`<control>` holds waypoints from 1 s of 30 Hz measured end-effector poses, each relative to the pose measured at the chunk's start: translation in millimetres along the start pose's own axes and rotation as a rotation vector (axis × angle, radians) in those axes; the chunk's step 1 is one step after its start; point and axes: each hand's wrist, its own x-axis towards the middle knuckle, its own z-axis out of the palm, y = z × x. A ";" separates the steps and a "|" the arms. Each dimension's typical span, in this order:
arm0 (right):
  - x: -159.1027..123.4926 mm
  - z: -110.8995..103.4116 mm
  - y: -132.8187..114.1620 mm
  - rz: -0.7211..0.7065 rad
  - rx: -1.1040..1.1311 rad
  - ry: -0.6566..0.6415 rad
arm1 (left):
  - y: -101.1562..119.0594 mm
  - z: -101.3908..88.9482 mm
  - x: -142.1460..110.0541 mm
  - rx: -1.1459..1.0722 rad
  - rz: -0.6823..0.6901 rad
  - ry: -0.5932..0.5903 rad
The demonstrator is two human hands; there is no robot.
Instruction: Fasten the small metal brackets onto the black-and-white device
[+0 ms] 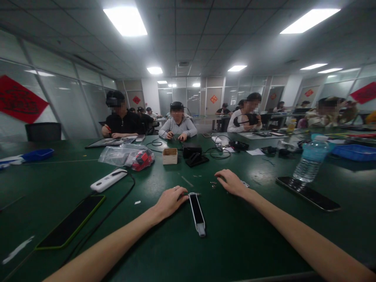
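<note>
At the far left of your green worktop (235,243), a phone in a green case (72,222) lies flat, with a white power strip (108,180) just beyond it. Past that sit a clear plastic bag (117,154) with something red inside and, further right, a small open box (169,156). Your left hand (172,201) rests palm down, fingers loosely spread and gripping nothing. Just right of its fingertips lies the slim dark device with a pale frame (197,211); whether your thumb touches its far end, you cannot tell from here. The device's long axis points away from you, its near end angled slightly right, so your left hand is clearly the nearer one. Right of its far end are a few tiny metal pieces (213,185), close to the fingertips of your right hand (231,182), which is relaxed, unclosed and apparently holding nothing. Farther right, a water bottle (308,168) stands beside a black phone (317,197).
</note>
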 end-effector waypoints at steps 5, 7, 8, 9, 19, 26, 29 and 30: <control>-1.8 0.6 -4.8 -0.050 -0.005 -0.123 | 1.0 0.0 -0.5 -0.009 0.017 0.027; -1.9 -1.3 -11.0 -0.060 0.005 -0.166 | 1.3 -0.1 -0.6 -0.009 0.018 0.030; -2.0 -2.5 -13.3 -0.063 0.013 -0.187 | 1.3 -0.1 -0.6 -0.009 0.017 0.030; -2.0 -3.5 -15.0 -0.066 0.021 -0.205 | 1.4 0.1 -0.7 -0.009 0.017 0.029; -1.6 -6.7 -16.9 -0.078 -0.029 -0.230 | 2.0 1.6 -0.8 0.005 0.025 0.049; -1.9 -7.9 -21.1 -0.007 0.043 -0.205 | 2.5 0.5 -1.4 -0.020 0.009 0.038; -2.3 -10.1 -33.6 0.035 0.160 -0.173 | 3.5 -0.4 -2.1 -0.023 0.013 0.054; -3.0 -10.9 -40.3 0.041 0.213 -0.169 | 4.0 -0.7 -2.4 -0.022 0.018 0.062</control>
